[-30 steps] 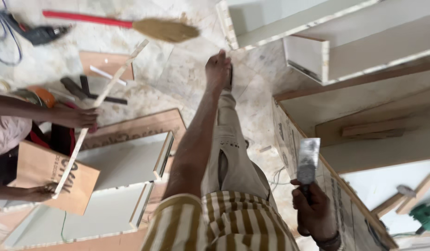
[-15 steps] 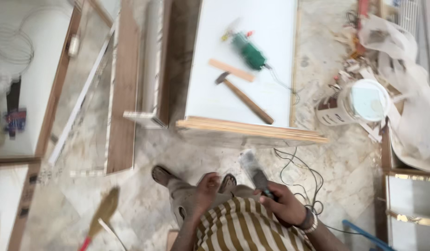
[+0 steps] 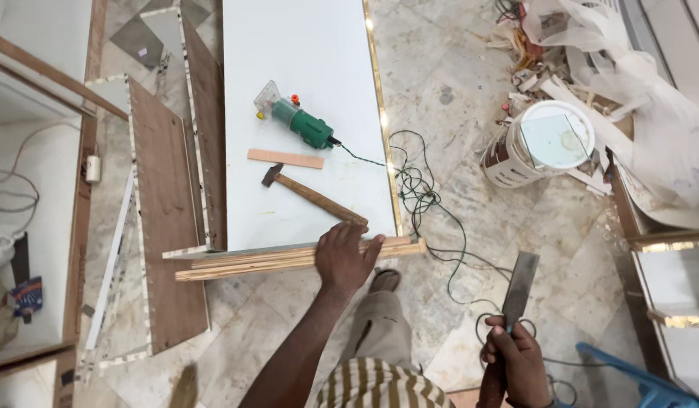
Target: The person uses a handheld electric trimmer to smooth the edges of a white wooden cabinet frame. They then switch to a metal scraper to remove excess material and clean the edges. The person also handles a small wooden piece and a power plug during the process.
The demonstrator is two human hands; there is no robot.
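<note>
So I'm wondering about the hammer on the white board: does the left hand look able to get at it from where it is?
Probably yes. The left hand rests on the wooden strips at the board's near edge, and the hammer handle ends just beyond its fingers, nothing lying between.

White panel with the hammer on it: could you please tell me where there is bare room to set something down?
The white panel is bare above the green trimmer. Lower down, the trimmer, wood strip and hammer crowd it; the left hand presses the wooden strips at its near edge.
</note>
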